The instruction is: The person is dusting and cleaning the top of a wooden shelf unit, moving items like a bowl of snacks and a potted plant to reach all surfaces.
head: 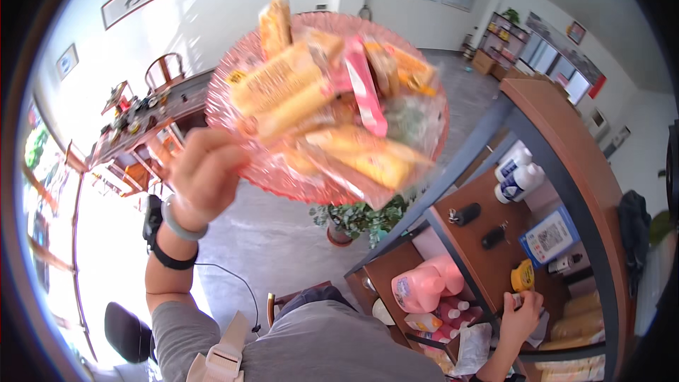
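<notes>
My left hand [209, 170] grips the rim of a pink scalloped plate [329, 191] and holds it raised before me. Wrapped pastries [281, 82] lie piled on it, one of them standing up past the far edge. Across the pile rests a pink-and-white snack packet [366, 90]. Motion blur softens the plate and hand. My right hand [522, 315] is low on the right, inside a shelf unit, with thumb and fingertips pinched on a small pale item [516, 300]. Just beyond the fingers sits a yellow tub [523, 275].
The brown shelf unit [562, 122] carries white bottles [520, 183], dark key fobs [467, 214], a printed-code stand [550, 236] and pink jugs [419, 286]. A potted plant [339, 233] stands on the floor. A cluttered dark table [180, 93] and chair [164, 71] are at left.
</notes>
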`<control>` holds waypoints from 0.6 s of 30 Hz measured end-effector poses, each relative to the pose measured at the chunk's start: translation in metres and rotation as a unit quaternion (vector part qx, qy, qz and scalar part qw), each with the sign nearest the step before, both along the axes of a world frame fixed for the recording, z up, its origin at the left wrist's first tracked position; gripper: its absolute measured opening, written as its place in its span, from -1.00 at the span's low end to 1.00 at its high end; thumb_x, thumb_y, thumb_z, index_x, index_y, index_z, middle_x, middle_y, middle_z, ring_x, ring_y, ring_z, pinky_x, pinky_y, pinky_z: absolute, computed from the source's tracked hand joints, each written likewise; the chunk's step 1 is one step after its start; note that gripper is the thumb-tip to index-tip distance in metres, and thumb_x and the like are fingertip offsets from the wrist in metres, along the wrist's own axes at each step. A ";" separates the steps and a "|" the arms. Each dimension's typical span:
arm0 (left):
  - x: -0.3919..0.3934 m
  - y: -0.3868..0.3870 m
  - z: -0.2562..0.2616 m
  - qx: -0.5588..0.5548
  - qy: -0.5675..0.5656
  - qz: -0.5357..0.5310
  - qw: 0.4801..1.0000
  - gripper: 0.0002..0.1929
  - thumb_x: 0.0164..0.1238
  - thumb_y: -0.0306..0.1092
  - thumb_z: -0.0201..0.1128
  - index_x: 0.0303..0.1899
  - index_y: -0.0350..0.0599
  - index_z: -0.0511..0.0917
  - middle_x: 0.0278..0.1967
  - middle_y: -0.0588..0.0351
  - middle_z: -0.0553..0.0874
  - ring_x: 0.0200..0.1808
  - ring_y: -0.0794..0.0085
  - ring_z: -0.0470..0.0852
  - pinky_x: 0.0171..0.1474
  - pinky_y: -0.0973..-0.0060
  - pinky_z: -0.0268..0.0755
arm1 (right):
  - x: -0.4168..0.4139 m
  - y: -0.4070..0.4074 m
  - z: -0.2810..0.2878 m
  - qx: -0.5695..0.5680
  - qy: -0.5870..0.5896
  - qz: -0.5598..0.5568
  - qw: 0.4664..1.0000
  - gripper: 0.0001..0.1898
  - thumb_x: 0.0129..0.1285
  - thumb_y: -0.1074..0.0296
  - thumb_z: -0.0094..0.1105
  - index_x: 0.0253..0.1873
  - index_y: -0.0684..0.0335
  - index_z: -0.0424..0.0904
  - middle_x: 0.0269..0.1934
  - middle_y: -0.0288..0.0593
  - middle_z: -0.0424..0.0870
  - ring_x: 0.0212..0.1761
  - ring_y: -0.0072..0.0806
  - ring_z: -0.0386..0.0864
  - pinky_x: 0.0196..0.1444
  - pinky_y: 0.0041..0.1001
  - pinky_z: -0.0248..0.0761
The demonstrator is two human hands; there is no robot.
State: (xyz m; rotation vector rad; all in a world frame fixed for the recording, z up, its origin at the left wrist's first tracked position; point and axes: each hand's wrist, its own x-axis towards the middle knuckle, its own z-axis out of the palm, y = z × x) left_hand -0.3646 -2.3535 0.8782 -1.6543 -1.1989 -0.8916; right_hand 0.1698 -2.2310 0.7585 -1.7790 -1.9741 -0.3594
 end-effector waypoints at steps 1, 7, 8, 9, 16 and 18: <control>-0.003 -0.003 -0.017 -0.011 -0.010 0.001 1.000 -0.72 -0.19 -0.70 0.30 -0.34 -0.16 0.64 -0.33 0.05 0.63 -0.38 0.23 0.65 -0.40 0.43 0.52 | -0.002 0.002 0.000 -0.008 0.015 -0.030 0.999 -0.67 0.13 0.18 0.38 -0.15 0.24 0.48 -0.02 -0.05 0.51 -0.04 0.00 0.58 -0.11 -0.10 0.47; 0.000 -0.011 -0.097 -0.055 -0.067 0.007 0.996 -0.70 -0.20 -0.63 0.40 -0.32 -0.10 0.64 -0.30 0.08 0.62 -0.35 0.25 0.68 -0.36 0.45 0.57 | 0.012 0.015 -0.008 -0.020 0.022 -0.054 0.998 -0.75 0.11 0.40 0.29 -0.13 0.26 0.46 -0.10 -0.05 0.53 -0.12 -0.05 0.61 -0.16 -0.19 0.52; 0.001 -0.010 -0.106 -0.059 -0.074 -0.006 0.996 -0.70 -0.19 -0.62 0.41 -0.32 -0.10 0.64 -0.30 0.08 0.62 -0.34 0.25 0.69 -0.36 0.44 0.57 | 0.015 0.015 -0.007 0.005 0.025 -0.052 0.998 -0.77 0.11 0.44 0.25 -0.13 0.27 0.48 -0.10 -0.04 0.54 -0.11 -0.04 0.61 -0.14 -0.21 0.53; 0.003 -0.010 -0.115 -0.063 -0.081 -0.020 0.995 -0.70 -0.18 -0.61 0.41 -0.31 -0.11 0.64 -0.29 0.08 0.61 -0.34 0.24 0.69 -0.37 0.43 0.57 | 0.015 0.013 -0.003 0.029 0.028 -0.050 0.998 -0.79 0.12 0.47 0.20 -0.13 0.29 0.50 -0.11 -0.02 0.55 -0.11 -0.04 0.61 -0.12 -0.23 0.54; 0.009 -0.010 -0.151 -0.091 -0.080 -0.067 0.990 -0.70 -0.17 -0.61 0.41 -0.28 -0.14 0.64 -0.25 0.04 0.59 -0.31 0.19 0.69 -0.36 0.41 0.58 | 0.002 -0.026 0.039 0.100 0.123 -0.043 0.986 -0.77 0.23 0.53 0.08 -0.03 0.40 0.60 0.03 -0.01 0.65 -0.02 -0.20 0.63 -0.08 -0.35 0.53; 0.013 -0.011 -0.158 -0.095 -0.080 -0.083 0.989 -0.69 -0.17 -0.61 0.41 -0.28 -0.15 0.64 -0.25 0.04 0.59 -0.31 0.18 0.69 -0.36 0.40 0.58 | -0.001 -0.031 0.046 0.121 0.136 0.001 0.983 -0.77 0.26 0.53 0.07 -0.01 0.41 0.58 0.05 -0.01 0.62 -0.01 -0.21 0.63 -0.07 -0.38 0.54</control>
